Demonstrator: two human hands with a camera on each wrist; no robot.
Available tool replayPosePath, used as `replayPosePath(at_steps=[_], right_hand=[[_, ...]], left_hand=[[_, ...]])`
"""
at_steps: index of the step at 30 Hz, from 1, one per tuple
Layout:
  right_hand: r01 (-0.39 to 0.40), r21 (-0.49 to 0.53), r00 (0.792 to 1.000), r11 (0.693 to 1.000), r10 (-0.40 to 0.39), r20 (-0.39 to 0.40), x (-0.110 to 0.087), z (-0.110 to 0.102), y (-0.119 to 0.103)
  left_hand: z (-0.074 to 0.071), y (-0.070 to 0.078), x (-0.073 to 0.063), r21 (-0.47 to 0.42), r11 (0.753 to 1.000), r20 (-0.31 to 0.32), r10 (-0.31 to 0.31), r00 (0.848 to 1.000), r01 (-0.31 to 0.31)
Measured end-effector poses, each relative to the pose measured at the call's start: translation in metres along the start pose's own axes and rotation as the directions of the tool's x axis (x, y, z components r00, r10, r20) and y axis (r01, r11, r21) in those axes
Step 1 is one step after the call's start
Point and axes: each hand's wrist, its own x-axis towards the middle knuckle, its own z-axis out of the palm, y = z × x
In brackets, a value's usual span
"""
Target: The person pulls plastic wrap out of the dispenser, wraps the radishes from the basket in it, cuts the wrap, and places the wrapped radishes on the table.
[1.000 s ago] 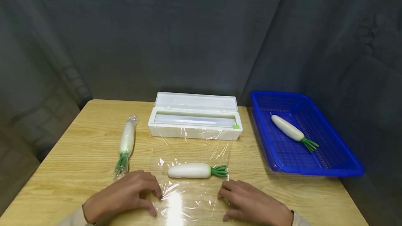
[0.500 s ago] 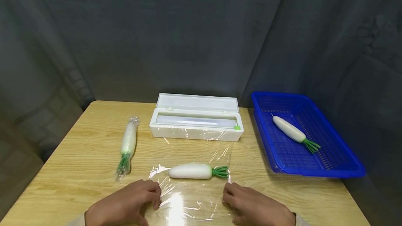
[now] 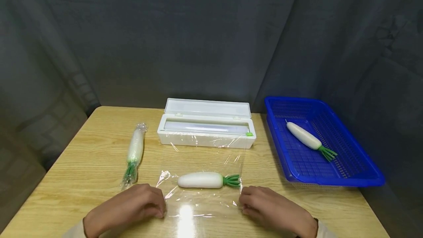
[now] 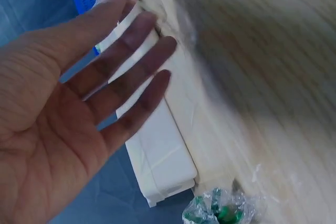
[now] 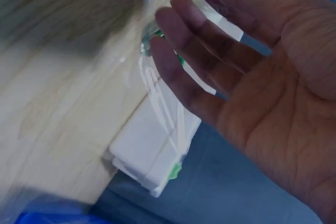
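A white radish with green stalks (image 3: 201, 180) lies crosswise on a sheet of clear cling film (image 3: 211, 199), which runs from the white dispenser box (image 3: 206, 139) towards me. My left hand (image 3: 132, 205) pinches the film's near left corner between thumb and index finger, the other fingers loosely bent in the left wrist view. At the near right corner my right hand (image 3: 274, 208) pinches the film likewise; in the right wrist view its thumb tip is partly cut off. Neither hand touches the radish.
Left of the film lies a radish wrapped in film (image 3: 135, 150). A blue basket (image 3: 333, 181) on the right holds another radish (image 3: 304, 135). The dispenser's lid (image 3: 207, 107) stands open, with a film roll (image 3: 205, 127) inside. A dark curtain (image 3: 178, 39) hangs behind the table (image 3: 82, 157).
Both hands have closed their fingertips on the film's near corners and drawn slightly apart. The near part of the film looks flatter, with fewer wrinkles. The radish stays in place on the film.
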Motion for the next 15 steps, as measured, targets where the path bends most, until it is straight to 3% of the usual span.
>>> replayPosePath(at_steps=[3,7,11,15], right_hand=[[-0.029,0.007,0.999,1.000,0.029,-0.043,0.002,-0.001,0.004],[-0.124,0.042,0.988,0.991,0.128,-0.091,0.007,-0.003,0.008],[-0.214,0.040,0.963,0.976,0.217,-0.159,0.013,-0.006,0.012],[-0.289,0.032,0.931,0.957,0.289,-0.222,0.017,-0.008,0.015]], left_hand=[[-0.005,0.000,0.002,0.012,0.999,-0.021,-0.035,0.999,0.035],[-0.011,-0.003,0.004,0.041,0.997,-0.066,-0.065,0.996,0.068],[-0.015,-0.007,0.006,0.033,0.996,-0.137,-0.080,0.987,0.085],[-0.018,-0.010,0.011,0.032,0.990,-0.215,-0.130,0.968,0.141]])
